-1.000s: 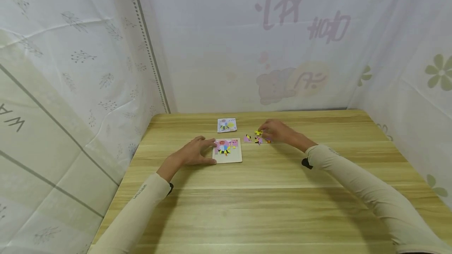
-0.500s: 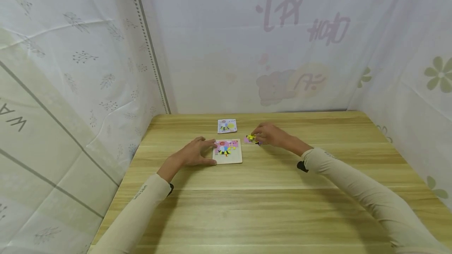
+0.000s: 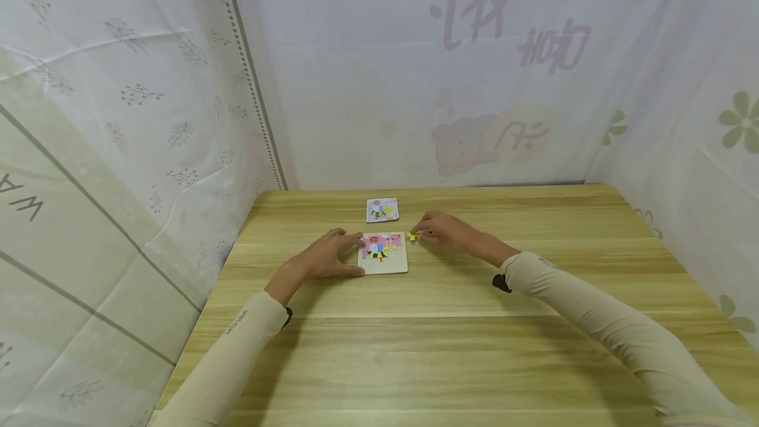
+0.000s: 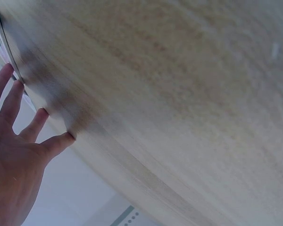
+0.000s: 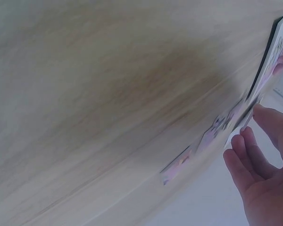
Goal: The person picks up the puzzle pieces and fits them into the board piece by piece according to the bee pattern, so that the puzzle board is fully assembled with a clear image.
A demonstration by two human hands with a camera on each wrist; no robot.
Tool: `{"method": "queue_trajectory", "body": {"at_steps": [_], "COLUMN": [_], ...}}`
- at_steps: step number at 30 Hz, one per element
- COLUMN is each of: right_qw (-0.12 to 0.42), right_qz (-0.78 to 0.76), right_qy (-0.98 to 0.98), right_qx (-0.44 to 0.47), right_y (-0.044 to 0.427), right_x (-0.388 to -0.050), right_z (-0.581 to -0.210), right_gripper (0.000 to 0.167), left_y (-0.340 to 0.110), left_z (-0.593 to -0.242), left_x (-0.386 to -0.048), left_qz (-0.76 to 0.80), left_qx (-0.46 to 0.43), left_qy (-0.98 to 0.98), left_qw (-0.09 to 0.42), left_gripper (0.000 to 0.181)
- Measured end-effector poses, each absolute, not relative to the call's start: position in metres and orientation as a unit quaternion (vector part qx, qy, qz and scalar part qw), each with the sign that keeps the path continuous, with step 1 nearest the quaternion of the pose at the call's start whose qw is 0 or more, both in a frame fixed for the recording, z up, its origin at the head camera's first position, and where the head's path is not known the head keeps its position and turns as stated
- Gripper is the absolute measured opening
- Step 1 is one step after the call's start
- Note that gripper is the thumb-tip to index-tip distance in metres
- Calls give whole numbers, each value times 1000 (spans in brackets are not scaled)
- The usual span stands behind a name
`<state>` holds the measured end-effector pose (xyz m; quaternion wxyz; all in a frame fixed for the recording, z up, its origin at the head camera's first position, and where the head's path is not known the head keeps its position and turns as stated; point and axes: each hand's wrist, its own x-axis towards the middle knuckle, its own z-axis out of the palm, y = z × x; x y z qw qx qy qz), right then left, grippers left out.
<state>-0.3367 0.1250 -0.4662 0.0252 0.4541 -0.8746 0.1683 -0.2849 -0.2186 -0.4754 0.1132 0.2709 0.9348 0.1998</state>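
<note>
Head view: pinching a small yellow piece (image 3: 412, 236) with the right hand (image 3: 453, 236), in a nearly closed grip, though hard to be sure at this small size. Held left of that hand, at the fingertips, and just right of the puzzle board (image 3: 385, 267), beside its far half. Too stubby to tell a long side. Well apart from the left hand (image 3: 325, 257), with fingers and thumb spread wide and resting at the board's left edge. With bare board to the near left of the piece.
</note>
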Motion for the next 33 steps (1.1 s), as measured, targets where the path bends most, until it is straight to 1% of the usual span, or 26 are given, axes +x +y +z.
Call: {"method": "queue_trajectory", "body": {"at_steps": [6,12,16,21,25,33], "right_qw": [18,-6,-31,-37,-36,-59], "right_qz": [175,184,219,256,254,229], "right_qy": [-866,-868,-863,-845,-840,-853], "right_qx": [468,461,454,467,478,465], "right_y": [118,108,103,98,95,89], "right_x": [-331,-327,-323,-322,-321,-320], "right_z": [-467,-467,-463,-464,-465,-465], "right_gripper": [23,24,24,23,22,25], "left_y": [-219,-218,-218,-218,-218,-217], "left_z": [-475,-474,-475,-475,-474,-473], "left_x": [-285,-284,-285,-284,-284,-283], "left_qz": [199,197,196,196,198,200], "left_qx": [270,272,273,272,271,270], "left_qy": [935,935,935,935,935,935], "left_qw": [114,114,115,116,116,116], "left_gripper": [71,71,71,71,71,70]}}
